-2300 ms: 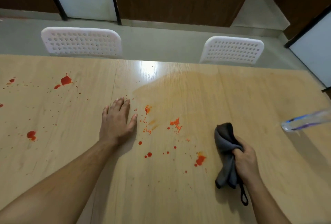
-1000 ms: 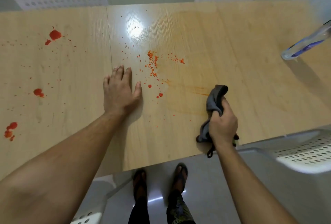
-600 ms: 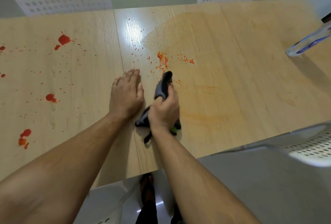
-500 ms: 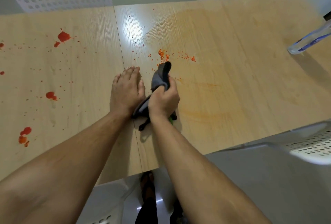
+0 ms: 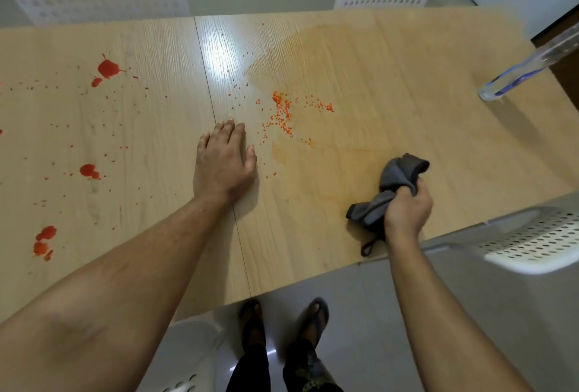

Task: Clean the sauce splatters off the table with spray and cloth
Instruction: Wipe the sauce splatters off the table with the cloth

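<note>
Splattered table (image 5: pixel 407 93): left hand (image 5: pixel 224 162) flat, right hand (image 5: pixel 407 209) clutching cloth (image 5: pixel 394 184).

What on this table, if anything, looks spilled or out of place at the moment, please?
Red sauce splatters dot the table left of the flat left hand, with orange specks and a faint smear ahead of it. The right hand grips the cloth.

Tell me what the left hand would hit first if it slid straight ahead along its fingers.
The left hand lies flat, fingers pointing away across the table. Nothing solid stands in that line, only fine sauce specks up to the far edge, as far as this view shows.
</note>
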